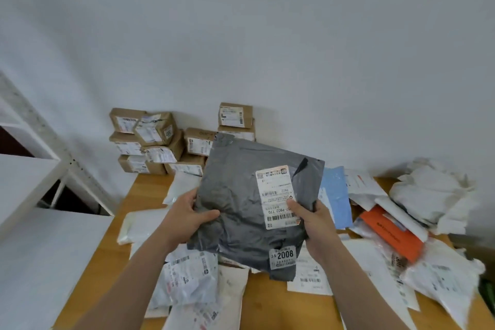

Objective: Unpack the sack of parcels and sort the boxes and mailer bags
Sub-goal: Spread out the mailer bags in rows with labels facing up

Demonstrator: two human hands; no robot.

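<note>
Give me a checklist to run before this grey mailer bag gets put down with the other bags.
1. Grip on the grey mailer bag: ok; the left hand and the right hand each hold a side edge.
2. Shipping label visible: ok; it faces up, and the right thumb rests on it.
3. Bag, not box: ok; soft, crumpled plastic.
4. Cardboard boxes kept apart: ok; stacked at the wall.
5. Landing spot: ok; bare wooden table shows near the front, among white mailer bags.
6. Contents fragile: cannot tell.

boxes (160, 142) partly behind mailer (235, 195), labels (231, 115) blurred (tiny print); shelf (26, 169) cropped
</note>
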